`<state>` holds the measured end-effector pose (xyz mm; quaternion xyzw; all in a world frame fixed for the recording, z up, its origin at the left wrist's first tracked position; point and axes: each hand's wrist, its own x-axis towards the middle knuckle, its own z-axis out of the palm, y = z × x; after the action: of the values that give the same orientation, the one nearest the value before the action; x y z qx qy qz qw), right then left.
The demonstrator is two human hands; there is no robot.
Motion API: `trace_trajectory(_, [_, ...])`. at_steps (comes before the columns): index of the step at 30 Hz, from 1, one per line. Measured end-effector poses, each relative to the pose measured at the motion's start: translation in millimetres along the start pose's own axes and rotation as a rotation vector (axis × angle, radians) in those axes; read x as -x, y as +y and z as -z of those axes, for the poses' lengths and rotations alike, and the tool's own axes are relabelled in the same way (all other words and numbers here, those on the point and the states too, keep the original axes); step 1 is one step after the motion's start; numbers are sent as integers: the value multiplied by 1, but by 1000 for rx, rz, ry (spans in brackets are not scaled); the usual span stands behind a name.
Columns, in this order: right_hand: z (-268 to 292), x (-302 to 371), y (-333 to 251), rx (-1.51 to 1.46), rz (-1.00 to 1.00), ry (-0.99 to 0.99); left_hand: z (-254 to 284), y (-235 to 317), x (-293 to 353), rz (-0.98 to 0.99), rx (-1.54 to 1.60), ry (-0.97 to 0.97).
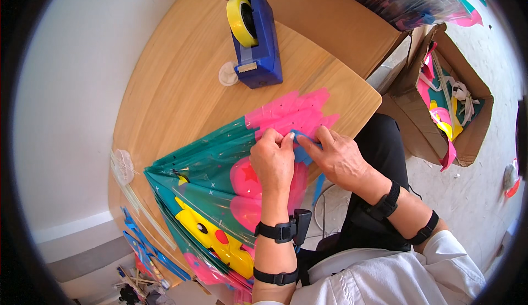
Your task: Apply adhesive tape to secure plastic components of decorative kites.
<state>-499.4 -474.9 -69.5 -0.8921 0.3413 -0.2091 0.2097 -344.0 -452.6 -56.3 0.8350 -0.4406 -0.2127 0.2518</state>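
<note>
A gathered sheet of thin, shiny plastic film (220, 159), teal with a pink fringed end and a printed yellow cartoon figure, lies across the table. Its folds bunch together at a point on the left. My left hand (273, 159) is closed in a pinch at the pink end, with thumb and forefinger at the tip of a blue strip (302, 155). Close beside it, my right hand (338, 159) has its fingers curled over the same strip. The strip's lower end hangs past the table edge. Whether the left hand also grips film is hidden.
On the wooden table (181, 74) stands a blue tape dispenser (268, 46) with a yellow roll. Blue strips (146, 244) and clear thin strips (137, 200) lie along the left edge. A cardboard box (404, 123) of film scraps stands at right; a larger carton (313, 8) is behind.
</note>
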Motion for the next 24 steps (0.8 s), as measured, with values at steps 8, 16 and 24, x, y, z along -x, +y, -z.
trace_trajectory(8, [3, -6, -1, 68, -8, -84, 0, -4, -1, -6, 5, -12])
trace_trajectory(16, [7, -8, 0, 67, -22, -148, 39, 1, -35, -242, 274, 172])
trace_trajectory(24, [6, -7, 0, 77, -2, -104, 67, 50, -106, 105, 558, 0])
